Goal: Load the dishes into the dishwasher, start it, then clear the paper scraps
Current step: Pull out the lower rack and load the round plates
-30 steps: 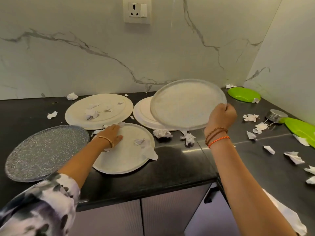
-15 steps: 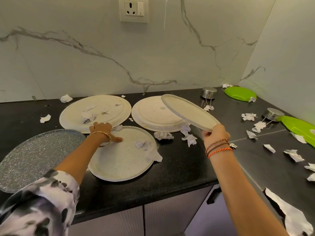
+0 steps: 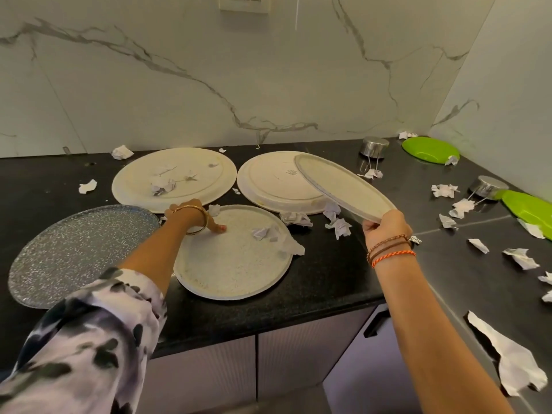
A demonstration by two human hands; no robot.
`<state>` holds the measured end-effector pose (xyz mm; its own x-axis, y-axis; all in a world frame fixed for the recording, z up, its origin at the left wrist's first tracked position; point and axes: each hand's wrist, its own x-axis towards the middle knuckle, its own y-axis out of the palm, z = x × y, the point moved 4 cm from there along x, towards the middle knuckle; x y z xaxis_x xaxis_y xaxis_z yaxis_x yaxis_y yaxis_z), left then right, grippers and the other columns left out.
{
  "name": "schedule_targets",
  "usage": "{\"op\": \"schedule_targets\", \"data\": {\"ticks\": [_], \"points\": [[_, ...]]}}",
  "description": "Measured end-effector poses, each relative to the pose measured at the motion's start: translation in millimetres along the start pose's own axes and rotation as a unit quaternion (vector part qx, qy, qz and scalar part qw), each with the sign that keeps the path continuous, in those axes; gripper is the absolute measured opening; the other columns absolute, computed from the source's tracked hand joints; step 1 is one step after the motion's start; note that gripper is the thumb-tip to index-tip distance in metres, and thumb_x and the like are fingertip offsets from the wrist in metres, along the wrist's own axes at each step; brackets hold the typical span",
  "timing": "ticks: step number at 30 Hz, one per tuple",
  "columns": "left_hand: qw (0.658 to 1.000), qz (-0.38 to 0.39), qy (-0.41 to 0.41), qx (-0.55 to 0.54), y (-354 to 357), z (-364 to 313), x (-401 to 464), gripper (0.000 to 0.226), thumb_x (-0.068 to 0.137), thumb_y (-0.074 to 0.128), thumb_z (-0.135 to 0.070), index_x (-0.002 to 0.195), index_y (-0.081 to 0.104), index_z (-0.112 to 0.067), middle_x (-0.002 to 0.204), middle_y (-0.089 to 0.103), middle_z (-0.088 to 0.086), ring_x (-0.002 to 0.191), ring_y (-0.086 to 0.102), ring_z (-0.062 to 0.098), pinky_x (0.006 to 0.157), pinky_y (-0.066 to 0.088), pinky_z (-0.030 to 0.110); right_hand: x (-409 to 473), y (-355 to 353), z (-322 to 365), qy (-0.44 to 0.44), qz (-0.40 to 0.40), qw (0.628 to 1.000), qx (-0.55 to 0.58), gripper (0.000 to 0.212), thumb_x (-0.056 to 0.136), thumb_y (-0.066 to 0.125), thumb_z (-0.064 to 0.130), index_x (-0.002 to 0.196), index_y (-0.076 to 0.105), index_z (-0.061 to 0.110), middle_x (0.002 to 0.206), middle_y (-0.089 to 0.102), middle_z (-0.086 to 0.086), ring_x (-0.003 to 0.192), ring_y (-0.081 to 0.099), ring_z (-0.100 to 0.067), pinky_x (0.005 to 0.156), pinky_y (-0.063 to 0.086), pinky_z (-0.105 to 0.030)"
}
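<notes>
A: Head view. Right hand (image 3: 385,228) grip clenched on the near rim of a cream plate (image 3: 343,186), held tilted above the black desk (image 3: 313,282).

B: Left hand (image 3: 194,215)?

A: Grip on the far rim of the front plate (image 3: 236,264), which lies flat on the desk; thumb on top, fingers hidden. Paper scraps (image 3: 337,225) lie scattered between plates. A glittery grey plate (image 3: 74,249) sits at left.

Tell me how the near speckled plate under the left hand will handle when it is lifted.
The near speckled plate looks rigid and flat, so it likely lifts without flexing. Paper scraps lie loose on it and would probably slide off if tilted. Its low rim gives the left hand little purchase.
</notes>
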<state>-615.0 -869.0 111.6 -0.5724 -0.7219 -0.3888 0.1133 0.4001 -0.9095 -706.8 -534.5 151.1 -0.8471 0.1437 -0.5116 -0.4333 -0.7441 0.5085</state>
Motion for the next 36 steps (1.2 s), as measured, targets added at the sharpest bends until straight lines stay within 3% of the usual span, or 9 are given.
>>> {"op": "schedule_targets", "data": {"ticks": [4,7,11,16,23,26,29,33,36], "points": [[0.997,0.038,-0.024,-0.058,-2,-7,-2,0.104,0.061,0.077,-0.054,0.14,0.027,-0.009,0.143,0.036,0.014,0.132,0.033,0.035,0.11,0.029,0.048,0,1,4,-0.009,0.015,1.0,0.005,0.043,0.089,0.035,-0.001,0.133,0.036,0.003,0.114,0.043,-0.014,0.08,0.053,-0.019,0.045,0.048,-0.019],[0.993,0.023,0.016,-0.112,-19,-24,-10,0.097,0.067,0.078,-0.042,0.141,0.027,-0.005,0.142,0.036,0.016,0.131,0.034,0.035,0.109,0.03,0.047,0,5,12,-0.018,0.033,0.999,0.012,0.042,0.09,0.036,-0.005,0.131,0.039,0.003,0.117,0.047,-0.017,0.078,0.055,-0.021,0.041,0.05,-0.018],[0.973,-0.053,0.111,-0.197,-69,-50,-29,0.07,0.067,0.081,-0.029,0.124,0.051,-0.002,0.125,0.054,0.02,0.115,0.05,0.037,0.098,0.042,0.046,4,8,24,-0.036,0.016,0.999,-0.01,0.044,0.09,0.038,-0.004,0.133,0.036,0.004,0.113,0.045,-0.017,0.091,0.054,-0.025,0.037,0.049,-0.019],[0.933,-0.178,0.218,-0.224,-121,-76,-65,0.04,0.063,0.083,-0.023,0.094,0.063,-0.006,0.087,0.057,0.012,0.081,0.051,0.026,0.071,0.042,0.033,7,4,37,-0.066,0.014,0.998,0.011,0.045,0.087,0.035,-0.006,0.132,0.036,0.002,0.118,0.046,-0.02,0.071,0.053,-0.019,0.036,0.047,-0.018],[0.876,-0.374,0.286,-0.109,-142,-105,-95,0.038,0.069,0.079,-0.017,0.102,0.061,-0.006,0.11,0.06,0.016,0.101,0.055,0.036,0.079,0.043,0.037,5,1,50,-0.08,0.022,0.996,0.013,0.044,0.089,0.038,-0.005,0.132,0.033,0.003,0.109,0.044,-0.017,0.067,0.052,-0.018,0.032,0.044,-0.017],[0.841,-0.427,0.304,-0.136,-139,-108,-99,0.03,0.076,0.072,-0.014,0.101,0.058,-0.004,0.109,0.056,0.017,0.097,0.054,0.039,0.077,0.042,0.039,0,1,56,-0.064,0.043,0.997,0.016,0.034,0.087,0.043,-0.006,0.119,0.04,0.006,0.103,0.048,-0.017,0.067,0.053,-0.02,0.033,0.047,-0.022],[0.809,-0.462,0.297,-0.209,-142,-109,-102,0.023,0.08,0.068,-0.019,0.093,0.06,-0.003,0.103,0.059,0.018,0.093,0.055,0.037,0.071,0.039,0.035,3,-2,60,-0.058,0.036,0.997,0.035,0.042,0.085,0.041,-0.007,0.125,0.043,0.002,0.101,0.051,-0.016,0.068,0.053,-0.021,0.034,0.049,-0.022],[0.767,-0.377,0.28,-0.437,-143,-116,-91,0.034,0.077,0.07,-0.021,0.056,0.044,-0.016,0.061,0.048,0.004,0.069,0.046,0.023,0.054,0.032,0.025,13,-8,66,-0.081,0.007,0.991,0.103,0.054,0.082,0.036,-0.006,0.134,0.042,0.01,0.111,0.05,-0.012,0.073,0.053,-0.022,0.038,0.05,-0.019],[0.672,-0.215,0.284,-0.649,-133,-140,-90,0.02,0.078,0.069,-0.013,0.065,0.054,-0.019,0.066,0.053,-0.002,0.07,0.053,0.022,0.062,0.046,0.027,17,-16,79,-0.119,-0.018,0.98,0.157,0.056,0.082,0.034,-0.007,0.133,0.043,0.014,0.112,0.049,-0.009,0.075,0.053,-0.022,0.045,0.049,-0.023]]}}
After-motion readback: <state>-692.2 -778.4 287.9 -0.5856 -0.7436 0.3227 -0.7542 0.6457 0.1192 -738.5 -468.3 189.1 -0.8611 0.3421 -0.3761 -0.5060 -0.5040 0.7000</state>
